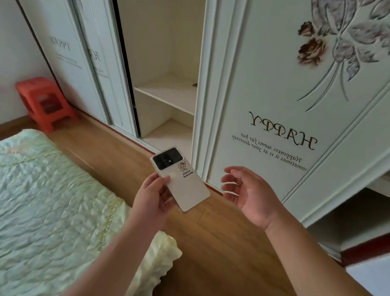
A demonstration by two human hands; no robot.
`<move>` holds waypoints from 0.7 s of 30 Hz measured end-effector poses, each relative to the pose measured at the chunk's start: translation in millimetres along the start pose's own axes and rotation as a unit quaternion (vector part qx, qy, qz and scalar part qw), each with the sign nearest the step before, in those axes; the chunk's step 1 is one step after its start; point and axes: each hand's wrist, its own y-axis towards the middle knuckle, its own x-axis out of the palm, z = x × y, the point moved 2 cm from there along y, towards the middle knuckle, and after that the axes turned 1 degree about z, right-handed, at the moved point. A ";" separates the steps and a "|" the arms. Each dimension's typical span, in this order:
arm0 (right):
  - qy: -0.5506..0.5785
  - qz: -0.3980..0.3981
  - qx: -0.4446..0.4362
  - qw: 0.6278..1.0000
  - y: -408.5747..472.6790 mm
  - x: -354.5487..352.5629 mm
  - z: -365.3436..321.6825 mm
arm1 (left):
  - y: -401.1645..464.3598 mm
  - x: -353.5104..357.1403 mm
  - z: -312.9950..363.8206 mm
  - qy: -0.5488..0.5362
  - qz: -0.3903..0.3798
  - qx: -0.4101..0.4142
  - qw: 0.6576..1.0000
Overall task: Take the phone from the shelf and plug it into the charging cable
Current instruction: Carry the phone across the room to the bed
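A white phone (pixel 183 183) with a black camera block and a small cartoon sticker faces back-up in front of me, over the wooden floor. My left hand (pixel 152 196) grips its lower left edge, thumb on the back. My right hand (pixel 246 193) hovers a little to the right of the phone, palm inward, fingers apart, holding nothing. The wardrobe shelf (pixel 169 94) shows through the open gap between the sliding doors, bare where I can see it. No charging cable is in view.
A white sliding wardrobe door (pixel 288 96) with flower art and lettering stands close ahead on the right. A bed with a pale green quilt (pixel 41 208) fills the left. An orange plastic stool (pixel 44 103) sits by the far wall. Wooden floor (pixel 207 249) runs between bed and wardrobe.
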 end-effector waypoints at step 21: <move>0.042 -0.057 0.040 0.997 363.4 -69.0 -101.7 | 304.1 151.1 56.2 0.002 0.081 0.032 0.996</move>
